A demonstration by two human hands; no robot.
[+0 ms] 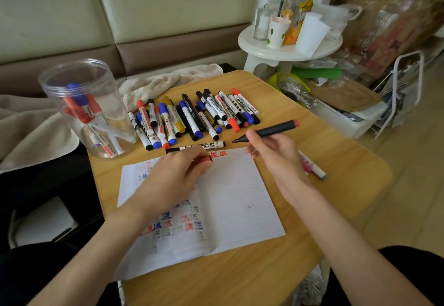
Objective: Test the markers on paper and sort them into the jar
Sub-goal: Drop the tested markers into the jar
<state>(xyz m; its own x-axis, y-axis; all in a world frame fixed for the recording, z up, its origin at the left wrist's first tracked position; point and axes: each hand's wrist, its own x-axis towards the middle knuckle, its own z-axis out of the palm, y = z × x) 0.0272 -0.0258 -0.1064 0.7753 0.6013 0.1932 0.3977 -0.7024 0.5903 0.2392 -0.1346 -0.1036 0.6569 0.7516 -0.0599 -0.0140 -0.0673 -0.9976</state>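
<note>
Head view: right hand (pixel 269 152) pinches an uncapped black marker with a red end (pixel 271 130), tip pointing left above the top edge of the white lined paper (pixel 240 209). Left hand (pixel 175 173) is curled around a red cap (pixel 206 160) over the paper. A white-barrelled pen printed "MARKER" (pixel 195 147) lies just above the sheet. Loose pile of mixed markers (pixel 192 115) sits behind on the wooden table (pixel 336 152). Clear plastic jar (pixel 86 106) at left holds red and blue markers. Paper bears red, blue and black test scribbles, unreadable.
</note>
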